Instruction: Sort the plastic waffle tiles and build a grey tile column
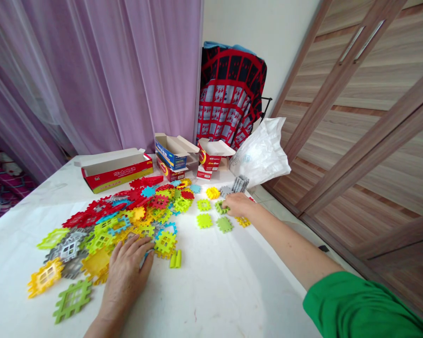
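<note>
On the near side of a mixed heap of plastic building pieces [166, 241], my left hand [129, 270] lies palm down, its fingers stretched out. A sliver of blue-grey shows by its thumb, and what lies under the palm is hidden. My right hand [240, 204] reaches to the table's right side, its fingers closed on the edge of a dark green square building piece [220, 207]. Around that piece lie a lime window piece [203, 204], a solid lime piece [204, 221], a solid green piece [224, 224] and a yellow piece [243, 221].
At the back stand a long red box [118, 174], a blue box [171, 155] stacked on a red one, and another red box [208, 162]. A white plastic bag [262, 152] sits behind a grey stack of pieces [240, 183]. The white table [211, 291] ends at the right.
</note>
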Available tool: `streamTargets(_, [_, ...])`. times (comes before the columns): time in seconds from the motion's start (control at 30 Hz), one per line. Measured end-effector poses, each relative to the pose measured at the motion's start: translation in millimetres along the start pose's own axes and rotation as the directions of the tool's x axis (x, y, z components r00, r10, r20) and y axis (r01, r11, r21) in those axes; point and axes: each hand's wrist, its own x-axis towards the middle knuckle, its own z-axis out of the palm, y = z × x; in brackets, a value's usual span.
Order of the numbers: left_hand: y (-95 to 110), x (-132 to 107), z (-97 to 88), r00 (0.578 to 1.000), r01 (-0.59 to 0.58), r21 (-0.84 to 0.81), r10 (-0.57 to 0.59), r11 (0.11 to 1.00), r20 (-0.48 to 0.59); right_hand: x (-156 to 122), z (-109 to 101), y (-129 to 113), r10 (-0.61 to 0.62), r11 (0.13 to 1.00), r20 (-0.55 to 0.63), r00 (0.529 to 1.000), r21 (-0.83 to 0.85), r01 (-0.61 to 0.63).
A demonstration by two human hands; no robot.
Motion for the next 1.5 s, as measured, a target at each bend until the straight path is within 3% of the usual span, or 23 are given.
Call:
streamTargets(0.63, [0, 1, -0.6, 1.000, -0.002, -0.007, 0.002, 1.000, -0.005, 0, 2, 4, 0.009, 1.000, -0.016, 1.000, 0.011, -0.009])
streamTargets(0.77, [-1, 1, 0.2, 1.000, -0.009, -0.003, 0.009, 1.000, -0.005, -15, -7, 21, 0.049, 0.996, -0.103, 0.994, 0.080, -0.041])
streamTargets(0.87, [-1, 1, 0.3, 1.000, -0.012, -0.002, 0.012, 1.000, -0.004, -38, -7, 27, 0.167, 0.969, -0.283, 0.945, 0.226, -0.103])
streamTargets(0.93, [0, 2, 0.0, 1.000, -0.018, -0.004, 0.018, 1.000, -0.009, -54, 4, 17, 0.321, 0.899, -0.422, 0.848, 0.418, -0.133])
streamTargets(1.0, [1, 3, -0.7, 1.000, -0.025, -0.003, 0.025, 1.000, -0.016, -68, 24, -8, 0.490, 0.769, -0.466, 0.737, 0.630, -0.114])
streamTargets(1.07, [3, 3, -1.7, 0.999, -0.032, 0.008, 0.032, 0.999, -0.029, -78, 50, -44, 0.560, 0.670, -0.441, 0.702, 0.739, -0.071])
streamTargets(1.17, [6, 3, -2.9, 0.998, -0.041, 0.039, 0.043, 0.998, -0.051, -87, 81, -99, 0.470, 0.653, -0.401, 0.786, 0.757, -0.005])
streamTargets(1.27, [6, 3, -3.1, 0.994, -0.062, 0.056, 0.066, 0.997, -0.084, -94, 92, -134, 0.349, 0.711, -0.397, 0.849, 0.702, 0.036])
streamTargets(1.37, [6, 2, -2.7, 0.988, -0.077, 0.058, 0.083, 0.995, -0.128, -99, 89, -144, 0.309, 0.751, -0.384, 0.870, 0.660, 0.025])
streamTargets(1.5, [9, 0, -4.4, 0.982, -0.087, 0.066, 0.096, 0.994, -0.164, -100, 85, -142, 0.357, 0.756, -0.359, 0.862, 0.654, -0.040])
